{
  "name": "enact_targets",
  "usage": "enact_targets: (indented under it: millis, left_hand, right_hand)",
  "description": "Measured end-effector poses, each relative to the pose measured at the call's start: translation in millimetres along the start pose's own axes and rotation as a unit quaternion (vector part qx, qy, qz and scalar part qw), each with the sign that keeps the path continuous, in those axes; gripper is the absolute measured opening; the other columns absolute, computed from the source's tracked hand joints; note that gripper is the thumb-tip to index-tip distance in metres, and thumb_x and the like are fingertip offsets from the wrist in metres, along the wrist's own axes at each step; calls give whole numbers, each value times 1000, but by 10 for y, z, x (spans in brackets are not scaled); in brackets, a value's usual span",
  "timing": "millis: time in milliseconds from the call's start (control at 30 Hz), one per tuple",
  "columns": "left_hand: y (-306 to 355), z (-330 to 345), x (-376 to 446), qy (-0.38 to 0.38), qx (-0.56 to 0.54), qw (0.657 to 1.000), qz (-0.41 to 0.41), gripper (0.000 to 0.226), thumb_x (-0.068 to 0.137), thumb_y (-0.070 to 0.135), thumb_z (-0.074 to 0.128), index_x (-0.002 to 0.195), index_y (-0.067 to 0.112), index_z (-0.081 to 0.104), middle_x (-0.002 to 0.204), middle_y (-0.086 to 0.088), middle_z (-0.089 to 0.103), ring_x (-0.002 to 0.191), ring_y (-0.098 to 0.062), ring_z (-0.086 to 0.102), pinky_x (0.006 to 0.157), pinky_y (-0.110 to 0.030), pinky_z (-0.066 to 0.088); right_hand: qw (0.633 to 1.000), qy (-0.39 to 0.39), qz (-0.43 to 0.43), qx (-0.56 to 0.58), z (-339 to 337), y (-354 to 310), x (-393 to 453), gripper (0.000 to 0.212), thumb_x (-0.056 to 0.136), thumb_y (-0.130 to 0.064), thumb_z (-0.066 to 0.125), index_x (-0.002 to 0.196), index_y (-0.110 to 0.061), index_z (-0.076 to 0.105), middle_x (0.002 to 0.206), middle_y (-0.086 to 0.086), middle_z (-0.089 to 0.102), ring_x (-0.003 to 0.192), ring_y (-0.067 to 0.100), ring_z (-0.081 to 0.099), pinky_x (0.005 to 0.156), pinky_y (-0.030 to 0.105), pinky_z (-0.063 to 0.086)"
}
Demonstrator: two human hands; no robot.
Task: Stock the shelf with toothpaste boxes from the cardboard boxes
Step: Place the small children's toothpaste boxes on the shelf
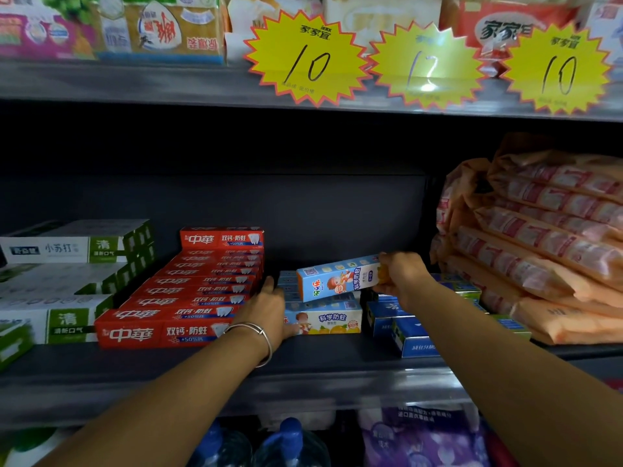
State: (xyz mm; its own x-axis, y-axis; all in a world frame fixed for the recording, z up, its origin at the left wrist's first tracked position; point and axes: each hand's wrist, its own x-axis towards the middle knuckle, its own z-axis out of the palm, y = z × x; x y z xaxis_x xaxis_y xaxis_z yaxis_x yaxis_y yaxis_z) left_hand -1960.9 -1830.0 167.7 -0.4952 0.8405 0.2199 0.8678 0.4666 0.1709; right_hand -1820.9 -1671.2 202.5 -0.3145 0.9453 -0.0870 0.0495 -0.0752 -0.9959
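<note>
Right now a light-blue kids' toothpaste box (340,277) with a cartoon child and QR code is pinched at its end by the right hand (403,276), tilted above a row of matching boxes (323,318) printed 科学防蛀 on the shelf (236,369). Left hand (269,306), silver bangle (256,338) on its wrist, rests with straight fingers against that row's left side. Just left, red 中華 boxes (182,294) reading 双钙·防蛀 +50%; further left, white-green 小苏打 boxes (67,251). Right: blue boxes (408,332), orange packets (553,237). Above, yellow starburst tags (308,60) marked 10, 12, 10.
</note>
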Motion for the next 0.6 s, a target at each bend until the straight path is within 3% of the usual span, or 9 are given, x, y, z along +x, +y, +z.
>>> enact_targets:
  millis: [133, 267, 333, 433, 533, 600]
  left_hand:
    - [-3, -76, -53, 30, -60, 997, 42, 79, 77, 46, 69, 139, 14, 32, 145, -4, 33, 130, -20, 36, 106, -30, 35]
    - [46, -180, -162, 106, -131, 983, 67, 64, 78, 44, 68, 130, 18, 43, 125, -1, 47, 117, -17, 42, 97, -29, 39]
    - [49, -211, -210, 124, -209, 969, 55, 54, 79, 33, 70, 126, 16, 48, 118, -1, 53, 104, -13, 49, 85, -22, 44]
    - [21, -210, -308, 121, -278, 952, 48, 35, 78, 20, 74, 109, 15, 58, 100, -1, 60, 79, -7, 53, 61, -9, 41]
    - [-45, -158, -422, 113, -320, 940, 28, 26, 73, 15, 78, 94, 11, 63, 86, -2, 66, 72, -12, 59, 60, -17, 48]
    - [-87, -127, -496, 109, -323, 940, 6, 24, 72, 14, 78, 90, 12, 63, 82, -1, 65, 70, -13, 59, 59, -18, 47]
  right_hand:
    - [1000, -7, -2, -8, -4, -21, -84, 21, 96, -18, 50, 110, -2, 50, 101, 19, 60, 91, 30, 64, 61, 35, 54]
    - [1000, -25, -11, -5, -17, -23, -238, 14, 97, -15, 46, 104, -3, 49, 80, 12, 58, 77, 25, 63, 55, 32, 50]
    - [999, -33, -8, -12, -24, -16, -333, 15, 97, -16, 46, 103, -3, 49, 83, 14, 61, 75, 24, 63, 58, 33, 53]
    - [999, -41, 3, -33, -48, -3, -497, 16, 97, -17, 49, 104, -3, 50, 100, 19, 62, 85, 28, 65, 63, 35, 56]
    - [996, -71, -5, -45, -83, 42, -644, 14, 97, -17, 49, 99, -4, 52, 87, 15, 59, 100, 35, 64, 69, 36, 56]
    - [994, -86, -23, -70, -96, 100, -737, 15, 95, -20, 53, 98, -7, 57, 93, 14, 62, 103, 34, 63, 74, 36, 55]
